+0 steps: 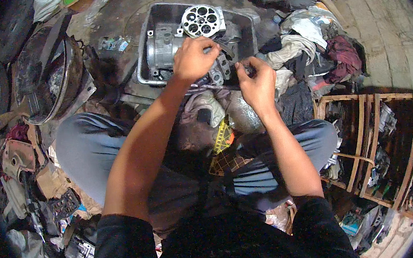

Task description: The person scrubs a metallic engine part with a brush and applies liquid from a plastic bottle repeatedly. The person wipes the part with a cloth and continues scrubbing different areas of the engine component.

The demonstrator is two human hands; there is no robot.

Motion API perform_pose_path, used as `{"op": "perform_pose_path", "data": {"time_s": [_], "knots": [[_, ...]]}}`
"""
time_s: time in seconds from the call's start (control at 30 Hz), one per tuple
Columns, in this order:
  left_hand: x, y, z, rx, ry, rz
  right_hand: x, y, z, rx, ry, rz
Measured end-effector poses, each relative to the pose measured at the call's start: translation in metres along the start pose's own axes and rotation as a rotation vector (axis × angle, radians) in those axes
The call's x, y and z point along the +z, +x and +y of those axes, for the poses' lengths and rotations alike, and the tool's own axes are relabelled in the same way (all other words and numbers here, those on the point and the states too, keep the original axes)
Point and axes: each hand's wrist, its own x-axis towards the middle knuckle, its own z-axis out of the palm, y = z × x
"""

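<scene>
My left hand (196, 57) hangs over a dark rectangular tub (255, 34) of metal parts, its fingers curled and thumb near the fingertips; whether something small is between them cannot be told. My right hand (258, 81) is over the tub's near right corner, fingers also curled, its grip unclear. Just beyond my left hand lies a round metal plate with several holes (201, 20). A cylindrical metal housing (159, 47) rests in the tub's left part. Between my hands sits a small metal block with round openings (217, 76).
Rags (294, 51) lie heaped right of the tub. A brush with a wooden handle (11, 118) rests by a round metal pan (65, 94) at left. A wooden rack (363, 132) with metal parts stands at right. A yellow plastic lattice piece (222, 138) lies before me.
</scene>
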Motion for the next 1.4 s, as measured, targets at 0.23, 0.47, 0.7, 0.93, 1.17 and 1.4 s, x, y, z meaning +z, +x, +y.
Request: {"op": "perform_pose_path", "data": {"time_s": [0.23, 0.47, 0.7, 0.93, 1.17, 1.4], "knots": [[0.002, 0.000, -0.005, -0.004, 0.026, 0.004, 0.004, -0.016, -0.006, -0.105, 0.005, 0.039], [0.001, 0.001, -0.001, -0.008, 0.023, 0.040, 0.016, -0.008, -0.010, -0.289, -0.253, 0.045], [-0.002, 0.000, 0.001, -0.018, 0.056, 0.002, 0.019, 0.001, -0.009, -0.268, -0.165, -0.021], [-0.003, -0.001, 0.007, -0.024, 0.065, -0.003, 0.019, 0.000, -0.007, -0.325, -0.188, -0.005], [0.004, 0.001, 0.003, 0.019, 0.020, 0.047, 0.018, -0.010, -0.005, -0.242, -0.174, -0.034], [-0.003, 0.000, -0.001, 0.101, -0.120, 0.031, -0.013, -0.055, 0.044, -0.063, 0.247, 0.027]]}}
